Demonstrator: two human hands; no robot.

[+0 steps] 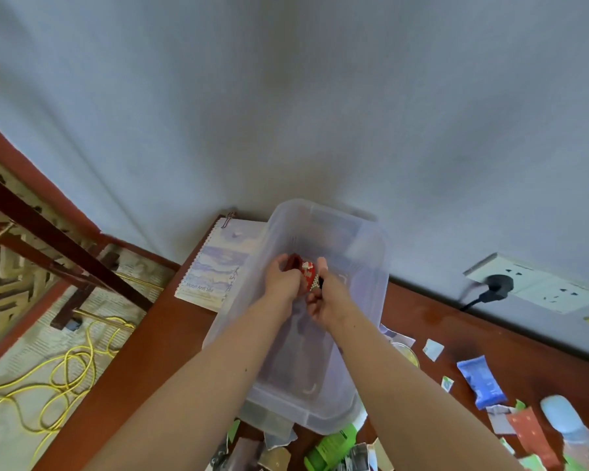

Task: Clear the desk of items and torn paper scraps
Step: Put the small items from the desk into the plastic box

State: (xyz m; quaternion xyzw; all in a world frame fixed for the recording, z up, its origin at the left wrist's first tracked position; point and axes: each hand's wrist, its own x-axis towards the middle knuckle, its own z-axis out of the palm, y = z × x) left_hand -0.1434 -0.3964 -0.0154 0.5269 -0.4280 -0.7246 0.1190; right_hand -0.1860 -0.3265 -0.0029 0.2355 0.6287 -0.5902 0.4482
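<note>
A clear plastic bin [371, 266] stands on the reddish-brown desk [170, 331] against the wall. Both my hands reach into it. My left hand [281, 278] and my right hand [320, 300] together hold a small red patterned pouch [307, 271] above the bin's floor. Torn paper scraps [434, 349] lie scattered over the desk to the right and in front of the bin. A blue packet [481, 380], a green bottle [330, 447] and a pale blue mouse-shaped item [561, 414] lie among them.
A spiral notebook [215, 270] lies to the left of the bin, partly under it. A wall socket with a black plug [497, 283] is at the right. A yellow cable [65, 372] coils on the floor at left, beside dark wooden furniture [48, 232].
</note>
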